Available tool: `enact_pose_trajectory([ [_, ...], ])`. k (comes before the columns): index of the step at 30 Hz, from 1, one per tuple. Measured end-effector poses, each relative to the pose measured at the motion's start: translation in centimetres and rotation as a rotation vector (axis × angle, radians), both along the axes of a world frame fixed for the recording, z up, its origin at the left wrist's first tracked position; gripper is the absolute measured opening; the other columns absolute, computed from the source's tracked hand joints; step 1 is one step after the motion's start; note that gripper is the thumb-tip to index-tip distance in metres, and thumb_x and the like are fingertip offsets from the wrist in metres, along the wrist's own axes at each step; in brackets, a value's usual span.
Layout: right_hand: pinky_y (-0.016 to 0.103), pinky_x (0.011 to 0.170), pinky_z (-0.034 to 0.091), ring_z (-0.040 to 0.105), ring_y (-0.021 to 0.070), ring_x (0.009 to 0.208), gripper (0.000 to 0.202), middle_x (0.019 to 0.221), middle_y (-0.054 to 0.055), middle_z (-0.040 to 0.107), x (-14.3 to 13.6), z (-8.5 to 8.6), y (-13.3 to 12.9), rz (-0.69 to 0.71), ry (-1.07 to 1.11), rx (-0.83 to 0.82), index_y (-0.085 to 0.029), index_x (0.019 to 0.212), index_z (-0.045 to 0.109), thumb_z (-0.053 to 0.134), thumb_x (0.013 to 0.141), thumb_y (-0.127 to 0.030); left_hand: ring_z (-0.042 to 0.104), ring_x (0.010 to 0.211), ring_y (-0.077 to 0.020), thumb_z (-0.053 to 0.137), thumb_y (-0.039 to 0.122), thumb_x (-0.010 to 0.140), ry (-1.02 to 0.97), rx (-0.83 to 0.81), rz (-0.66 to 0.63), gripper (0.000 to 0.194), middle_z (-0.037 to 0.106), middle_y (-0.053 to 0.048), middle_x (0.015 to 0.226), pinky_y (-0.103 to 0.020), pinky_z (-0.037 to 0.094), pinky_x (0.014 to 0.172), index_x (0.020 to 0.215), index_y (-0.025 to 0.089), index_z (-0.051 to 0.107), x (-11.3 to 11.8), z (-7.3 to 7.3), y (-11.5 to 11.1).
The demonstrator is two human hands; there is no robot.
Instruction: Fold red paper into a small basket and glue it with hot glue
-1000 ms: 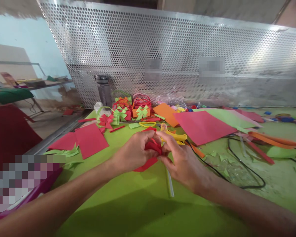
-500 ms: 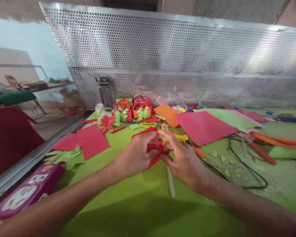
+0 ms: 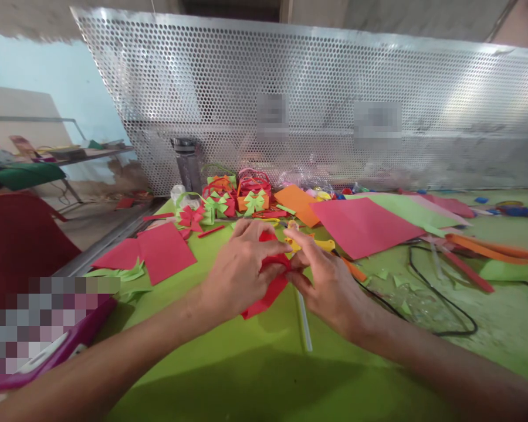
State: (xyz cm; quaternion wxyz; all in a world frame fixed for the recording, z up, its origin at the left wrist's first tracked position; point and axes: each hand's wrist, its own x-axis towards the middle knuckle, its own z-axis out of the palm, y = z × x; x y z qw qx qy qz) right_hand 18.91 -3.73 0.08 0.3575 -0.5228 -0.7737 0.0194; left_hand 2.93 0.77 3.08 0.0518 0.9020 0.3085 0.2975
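My left hand and my right hand meet over the middle of the green table. Both pinch a folded piece of red paper, which hangs down between the fingers just above the tabletop. A white glue stick lies on the table under my right hand. A yellow glue gun lies just behind my fingers, its black cord looping off to the right.
Red sheets lie left, a large pink-red sheet and orange sheet behind. Small paper baskets with bows stand at the back by a bottle. A perforated metal panel walls the far edge. Orange scissors lie right.
My hands have shifted slightly on the red paper; its lower flap now hangs further down towards the table. The view has barely moved.
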Motion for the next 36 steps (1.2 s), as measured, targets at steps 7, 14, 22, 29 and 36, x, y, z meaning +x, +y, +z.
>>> enact_pose_trajectory([
  [7, 0.041, 0.079, 0.044, 0.06, 0.0219, 0.086, 0.062, 0.086, 0.006, 0.066, 0.3, 0.0, -0.3, 0.115, -0.15, 0.13, -0.018, 0.135, 0.023, 0.044, 0.078, -0.004, 0.025, 0.126, -0.0379, 0.06, 0.011, 0.07, 0.123, 0.154, 0.042, 0.024, 0.038, -0.006, 0.136, -0.064, 0.02, 0.096, 0.086, 0.026, 0.069, -0.3, 0.0, 0.0],
  [14, 0.037, 0.079, 0.045, 0.06, 0.0191, 0.084, 0.053, 0.084, 0.004, 0.065, 0.3, 0.5, -0.3, 0.051, 0.022, 0.145, -0.021, 0.131, 0.032, 0.048, 0.082, -0.014, 0.029, 0.127, -0.0293, 0.058, 0.012, 0.076, -0.104, 0.047, -0.042, 0.014, 0.049, -0.006, 0.126, -0.052, 0.023, 0.103, 0.071, 0.022, 0.068, -0.3, 0.8, -0.1],
  [22, 0.032, 0.072, 0.046, 0.058, 0.0172, 0.079, 0.007, 0.08, 0.003, 0.065, 0.7, 2.1, 0.4, 0.079, 0.214, 0.187, -0.019, 0.085, 0.059, 0.057, 0.08, -0.023, 0.05, 0.112, -0.0202, 0.062, 0.016, 0.076, -0.498, -0.207, -0.121, 0.006, 0.059, -0.006, 0.113, -0.038, 0.035, 0.099, 0.072, 0.02, 0.064, -0.1, 1.1, 0.1],
  [29, 0.031, 0.069, 0.045, 0.057, 0.0156, 0.073, 0.006, 0.077, 0.003, 0.065, 0.4, 3.5, 2.2, 0.105, 0.208, 0.194, -0.019, 0.08, 0.061, 0.059, 0.08, -0.024, 0.051, 0.112, -0.0182, 0.062, 0.015, 0.076, -0.65, -0.342, -0.1, 0.008, 0.065, -0.004, 0.101, -0.034, 0.039, 0.096, 0.071, 0.02, 0.064, -0.5, 1.1, 0.8],
  [36, 0.031, 0.069, 0.045, 0.058, 0.0155, 0.074, 0.007, 0.074, 0.002, 0.064, -0.2, 3.6, 2.8, 0.137, 0.246, 0.207, -0.019, 0.079, 0.061, 0.059, 0.079, -0.026, 0.052, 0.111, -0.0201, 0.062, 0.015, 0.076, -0.714, -0.374, -0.086, 0.006, 0.061, -0.009, 0.111, -0.035, 0.041, 0.094, 0.072, 0.018, 0.065, -1.3, 0.8, 0.9],
])
